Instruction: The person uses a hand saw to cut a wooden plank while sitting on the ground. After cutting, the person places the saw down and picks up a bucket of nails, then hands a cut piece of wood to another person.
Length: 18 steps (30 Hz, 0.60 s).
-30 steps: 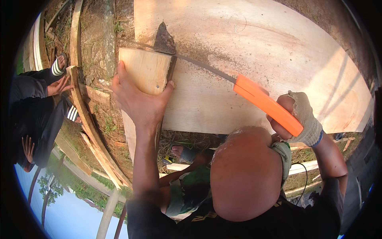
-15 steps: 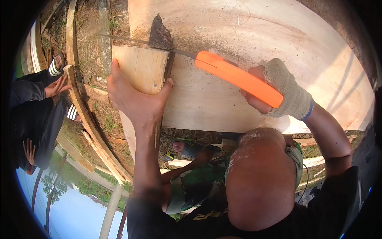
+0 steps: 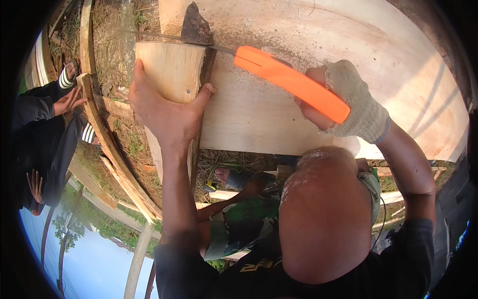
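Observation:
My bare left hand (image 3: 169,112) grips the end of a thick wooden board (image 3: 174,67), fingers along its left side and thumb over the right edge. A nail head shows in the board's face. In a worn knit glove, my right hand (image 3: 341,102) is wrapped round the orange handle of a handsaw (image 3: 294,84). The thin blade points left and lies across the board's far end. A dark, rough, roughly triangular wood piece (image 3: 196,27) sits against the blade at that end. Part of the blade is hidden there.
A pale plywood sheet (image 3: 279,119) with scattered sawdust lies under the saw. Long curved wood strips (image 3: 107,132) lie at left on the grass. Beside them another person's hand (image 3: 67,103) touches a strip. A yellow-and-black tool (image 3: 210,186) lies below the sheet.
The whole scene sits slightly higher and further left in the picture. The saw has slid a little to the left against the board. My left hand keeps its grip.

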{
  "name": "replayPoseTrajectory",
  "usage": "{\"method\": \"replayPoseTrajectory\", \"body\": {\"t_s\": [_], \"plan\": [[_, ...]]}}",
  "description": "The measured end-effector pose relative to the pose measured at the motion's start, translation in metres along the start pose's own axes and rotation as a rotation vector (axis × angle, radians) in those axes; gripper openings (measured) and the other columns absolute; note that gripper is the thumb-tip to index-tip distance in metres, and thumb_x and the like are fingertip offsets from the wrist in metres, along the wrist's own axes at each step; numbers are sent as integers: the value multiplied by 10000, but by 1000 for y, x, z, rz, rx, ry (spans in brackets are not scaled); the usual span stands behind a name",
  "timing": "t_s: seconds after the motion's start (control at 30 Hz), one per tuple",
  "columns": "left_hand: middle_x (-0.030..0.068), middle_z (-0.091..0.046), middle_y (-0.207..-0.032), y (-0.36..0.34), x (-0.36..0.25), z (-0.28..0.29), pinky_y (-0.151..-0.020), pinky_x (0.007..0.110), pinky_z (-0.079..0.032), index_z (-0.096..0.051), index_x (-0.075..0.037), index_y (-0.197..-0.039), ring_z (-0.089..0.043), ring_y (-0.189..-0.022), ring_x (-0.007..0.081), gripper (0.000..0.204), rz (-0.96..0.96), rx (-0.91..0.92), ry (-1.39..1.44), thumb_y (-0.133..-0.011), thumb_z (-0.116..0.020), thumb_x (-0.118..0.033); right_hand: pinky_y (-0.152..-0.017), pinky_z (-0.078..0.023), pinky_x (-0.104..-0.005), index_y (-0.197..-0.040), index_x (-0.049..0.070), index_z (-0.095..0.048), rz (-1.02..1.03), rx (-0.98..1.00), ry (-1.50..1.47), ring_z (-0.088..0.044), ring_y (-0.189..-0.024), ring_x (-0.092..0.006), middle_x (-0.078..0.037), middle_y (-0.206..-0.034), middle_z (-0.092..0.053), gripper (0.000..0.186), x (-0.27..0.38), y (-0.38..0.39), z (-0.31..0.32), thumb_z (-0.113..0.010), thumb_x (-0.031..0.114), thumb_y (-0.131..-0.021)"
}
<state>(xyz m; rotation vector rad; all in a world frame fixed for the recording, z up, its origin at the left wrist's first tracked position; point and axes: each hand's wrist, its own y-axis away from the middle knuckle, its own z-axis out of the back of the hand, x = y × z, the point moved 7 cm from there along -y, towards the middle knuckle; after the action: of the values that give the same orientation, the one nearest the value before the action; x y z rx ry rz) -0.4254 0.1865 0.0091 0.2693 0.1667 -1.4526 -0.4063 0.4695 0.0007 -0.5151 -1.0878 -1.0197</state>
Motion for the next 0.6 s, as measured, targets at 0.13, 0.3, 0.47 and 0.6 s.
{"method": "replayPoseTrajectory", "body": {"t_s": [0.13, 0.3, 0.47, 0.6], "plan": [[280, -393, -1480, -5, -13, 8, -1169, 601, -301, -266, -50, -1631, -381, -1385, 460, 1295, -20, -46, -60, -595, -967, -386, -522, -466, -388, -887, 61, -706, -13, 161, 298, -576, -489, -268, -67, -596, -541, 143, 5, 69, 44, -743, 88, -751], [277, -424, -1494, -7, -12, 2, -1178, 551, -349, -302, -35, -1628, -424, -1394, 445, 1221, -22, -48, -45, -633, -961, -293, -599, -492, -373, -875, 107, -707, -8, 27, 16, -651, -653, -293, -75, -718, -625, 67, -11, -29, -6, -725, 171, -865], [271, -421, -1483, -5, -16, 9, -1177, 546, -348, -312, -60, -1629, -434, -1381, 438, 1200, -16, -59, -37, -644, -958, -292, -524, -458, -389, -842, 93, -711, -100, 248, 297, -584, -535, -325, -78, -613, -563, 60, 2, 50, 41, -735, 128, -799], [266, -416, -1479, -6, -23, 5, -1178, 546, -344, -306, -45, -1627, -430, -1383, 436, 1206, -15, -37, -23, -645, -957, -303, -590, -485, -366, -884, 77, -707, -83, 139, 86, -628, -626, -295, -99, -659, -596, 73, -9, 15, 18, -726, 139, -850]]}}
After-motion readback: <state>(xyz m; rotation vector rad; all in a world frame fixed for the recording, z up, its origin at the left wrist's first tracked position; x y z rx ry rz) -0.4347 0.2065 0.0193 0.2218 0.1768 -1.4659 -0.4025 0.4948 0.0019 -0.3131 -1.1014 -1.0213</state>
